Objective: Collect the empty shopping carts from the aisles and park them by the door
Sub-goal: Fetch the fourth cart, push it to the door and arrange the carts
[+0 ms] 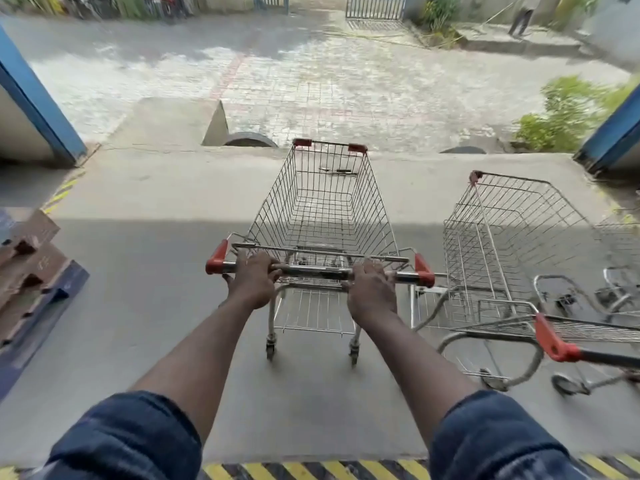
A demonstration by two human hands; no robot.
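Head view, doorway threshold. Wire shopping cart at centre, 12 o'clock from the wearer, basket empty, standing on the concrete floor w/ nose pointing out toward the paved yard. Both hands on its handle bar: left hand wrapped closed round the bar near the left red end cap, right hand wrapped closed round it near the right red end cap. Arms extended, dark blue sleeves rolled back.

Second cart at approx 2 o'clock, just beside the held one, basket empty, angled differently. A red-capped handle crosses at 3–4 o'clock; prob. belongs to a third cart, frame edge cuts it off so cannot confirm.

Stacked pallets at 9 o'clock. Blue door frames at 10 o'clock and 2 o'clock. Yellow-black hazard strip at 6 o'clock, along the bottom edge.
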